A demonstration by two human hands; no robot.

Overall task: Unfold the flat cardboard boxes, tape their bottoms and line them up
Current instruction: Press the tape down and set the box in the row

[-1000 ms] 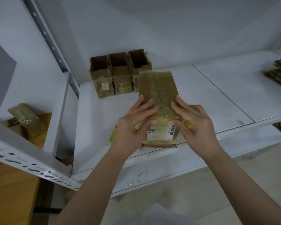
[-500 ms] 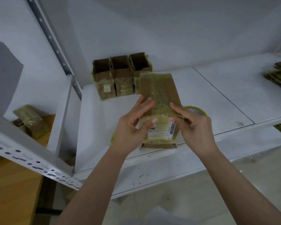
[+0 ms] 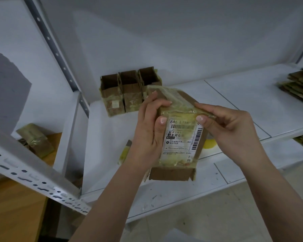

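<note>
Above the near edge of the shelf [image 3: 243,109], the left hand [image 3: 148,130] is gripping a taped box [image 3: 180,137] while the right hand [image 3: 229,126] is pinching its tape; yanking could tear cardboard.

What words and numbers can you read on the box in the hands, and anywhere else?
"646" stands at the top left of the white shipping label on the held box.
"龙河" stands in bold partway down that label.
"件" stands below the label.
The barcodes' digits and small print are too blurred to read.
Nothing elsewhere is readable.
</note>
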